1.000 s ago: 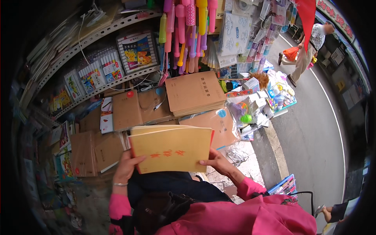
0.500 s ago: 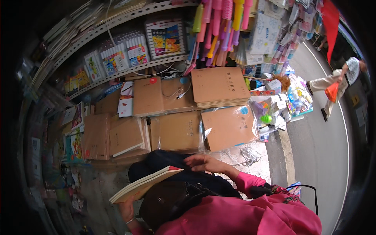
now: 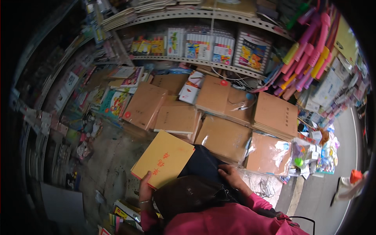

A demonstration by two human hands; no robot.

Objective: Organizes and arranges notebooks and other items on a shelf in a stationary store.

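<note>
My left hand (image 3: 145, 188) grips the lower edge of a few thin yellow notebooks (image 3: 166, 156), thumb on top of the cover. Red print marks the upper cover, and it lies face up over my lap. Beside them, my right hand (image 3: 232, 178) rests with extended fingers on my dark-clothed leg (image 3: 203, 163), holding nothing. A dark brown bag (image 3: 180, 196) sits on my lap between both forearms. Just beyond the notebooks are stacks of brown-covered exercise books, one stack (image 3: 176, 119) nearest them and a plastic-wrapped one (image 3: 223, 137) farther right.
Perforated metal shelves (image 3: 196, 60) with marker sets (image 3: 199, 45) stand at the back. Colourful tube-shaped items (image 3: 313, 58) hang at the upper right. Small toys (image 3: 299, 161) and packets crowd the display's right end. A passer-by (image 3: 350, 188) is on the road (image 3: 333, 156).
My view has turned left. The notebooks went from nearly edge-on to cover up. My right hand lowered onto my leg. The passer-by moved nearer the view's lower right.
</note>
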